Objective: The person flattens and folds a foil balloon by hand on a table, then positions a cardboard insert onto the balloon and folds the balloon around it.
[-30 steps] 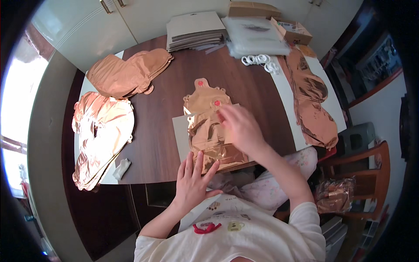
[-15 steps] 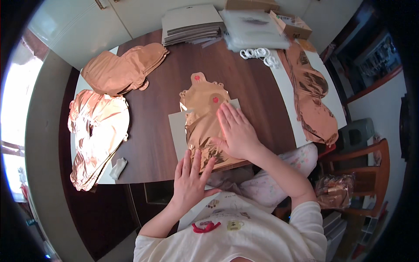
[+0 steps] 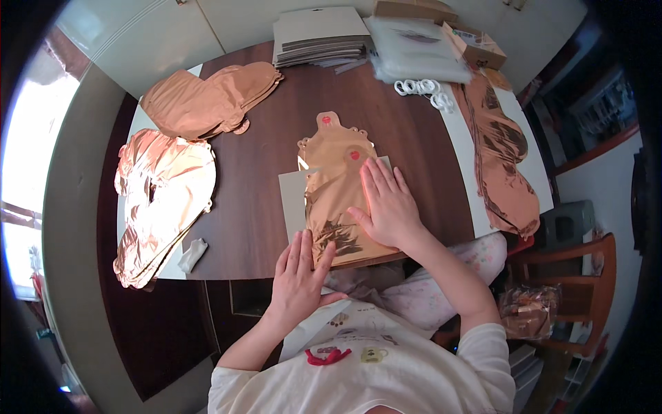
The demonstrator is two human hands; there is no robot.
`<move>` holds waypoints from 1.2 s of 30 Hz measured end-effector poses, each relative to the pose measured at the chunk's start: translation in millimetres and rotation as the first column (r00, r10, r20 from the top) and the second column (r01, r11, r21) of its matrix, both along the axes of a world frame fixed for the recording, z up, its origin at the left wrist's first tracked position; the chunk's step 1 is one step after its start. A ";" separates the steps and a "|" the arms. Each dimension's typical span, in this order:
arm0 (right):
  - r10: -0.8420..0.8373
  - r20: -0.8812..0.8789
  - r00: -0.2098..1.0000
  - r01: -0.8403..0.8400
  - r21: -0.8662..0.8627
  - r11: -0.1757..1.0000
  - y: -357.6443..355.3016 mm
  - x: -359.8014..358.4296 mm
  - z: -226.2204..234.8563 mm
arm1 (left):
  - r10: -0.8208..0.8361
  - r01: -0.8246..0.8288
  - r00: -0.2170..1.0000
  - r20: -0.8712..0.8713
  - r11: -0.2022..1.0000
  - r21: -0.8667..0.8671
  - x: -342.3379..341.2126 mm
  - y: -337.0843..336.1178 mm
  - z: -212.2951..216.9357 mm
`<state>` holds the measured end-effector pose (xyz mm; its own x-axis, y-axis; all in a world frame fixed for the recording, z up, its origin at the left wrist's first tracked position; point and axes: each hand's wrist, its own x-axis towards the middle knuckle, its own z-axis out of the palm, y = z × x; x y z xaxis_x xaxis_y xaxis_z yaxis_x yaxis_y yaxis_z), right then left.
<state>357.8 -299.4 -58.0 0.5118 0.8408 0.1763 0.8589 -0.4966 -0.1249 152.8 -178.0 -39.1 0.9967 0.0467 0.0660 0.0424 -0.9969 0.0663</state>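
Note:
A flat rose-gold foil balloon (image 3: 336,181) lies on a grey card (image 3: 293,196) at the near edge of the dark wooden table (image 3: 255,200). My right hand (image 3: 386,201) presses flat on the balloon's right side, fingers spread and pointing away from me. My left hand (image 3: 300,272) rests palm down at the table's near edge, its fingertips on the balloon's lower left corner. Neither hand grips anything.
Crumpled foil balloons lie at the left (image 3: 162,196), at the back left (image 3: 207,100) and along the right side (image 3: 500,152). A stack of grey cards (image 3: 321,34), clear bags (image 3: 420,45), white rings (image 3: 420,90) and a cardboard box (image 3: 476,45) sit at the back. A wooden chair (image 3: 572,276) stands to the right.
My right hand has slid down the balloon toward me and flattened on its right side. My left hand has stayed at the table edge.

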 end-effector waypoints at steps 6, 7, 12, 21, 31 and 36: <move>0.001 -0.029 1.000 0.000 0.060 0.998 -0.6 -0.2 -0.6 | 0.002 -0.003 1.000 -0.004 0.999 -0.043 -2.1 3.9 -3.1; 0.002 -0.019 1.000 -0.001 0.067 0.998 -0.8 -0.1 -0.7 | -0.003 0.003 1.000 -0.010 0.999 -0.032 -1.6 4.1 -1.8; 0.008 -0.001 1.000 -0.008 0.074 0.997 -0.3 0.9 -2.7 | 0.007 -0.007 1.000 0.002 1.000 -0.021 -6.7 3.2 -4.6; 0.007 0.016 1.000 -0.008 0.055 0.998 0.3 1.0 -2.3 | -0.082 0.082 0.997 0.002 0.996 -0.041 -18.2 -17.4 -2.4; 0.010 -0.022 1.000 -0.008 0.061 0.998 -1.6 1.6 -0.4 | -0.024 0.026 0.999 0.029 0.998 -0.053 -3.7 7.0 6.3; 0.010 -0.035 0.999 -0.007 0.066 0.998 -0.7 1.7 -1.4 | 0.083 -0.085 0.986 0.148 0.996 0.009 15.4 5.8 -10.5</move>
